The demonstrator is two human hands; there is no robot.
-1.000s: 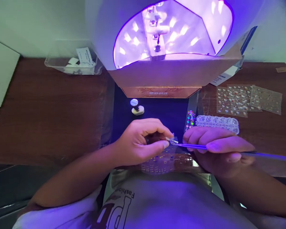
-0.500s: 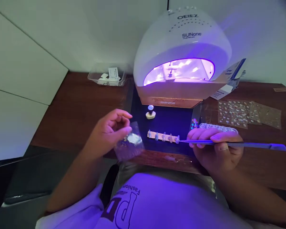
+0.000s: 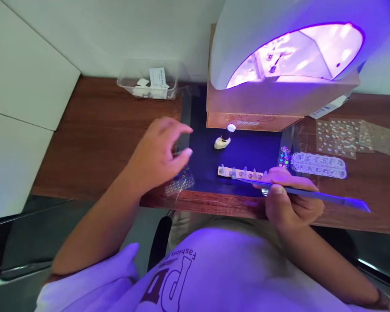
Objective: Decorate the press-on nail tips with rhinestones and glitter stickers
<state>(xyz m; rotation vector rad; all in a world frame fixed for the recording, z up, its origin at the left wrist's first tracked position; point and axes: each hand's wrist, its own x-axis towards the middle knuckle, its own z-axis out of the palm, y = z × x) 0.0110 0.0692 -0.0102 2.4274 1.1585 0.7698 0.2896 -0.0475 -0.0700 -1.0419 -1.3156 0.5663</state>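
My right hand (image 3: 292, 197) is closed around long metal tweezers (image 3: 325, 196), whose thin tips reach left along the front edge of a pale strip (image 3: 225, 172). Several false nails (image 3: 233, 173) stand in a row on that strip; my fingers cover its right end. My left hand (image 3: 165, 151) hovers over the left side of the dark mat (image 3: 204, 151), thumb and fingers apart with nothing between them. Below it lies a clear sheet of small stickers (image 3: 181, 180), partly hidden by the hand. Behind the strip stands a small bottle with a dark neck (image 3: 225, 138) on a cream base.
A lit nail lamp (image 3: 247, 47) rests on a cardboard box (image 3: 253, 122) at the back. A clear bin (image 3: 126, 86) with white packets sits back left. On the right lie a clear compartment case (image 3: 320, 165), colourful glitter pieces (image 3: 284, 157) and sticker sheets (image 3: 338, 136).
My left hand has let go of the clear sheet, which now lies at the mat's front left. The tweezer tips have shifted left along the strip. The head view has turned and dipped.
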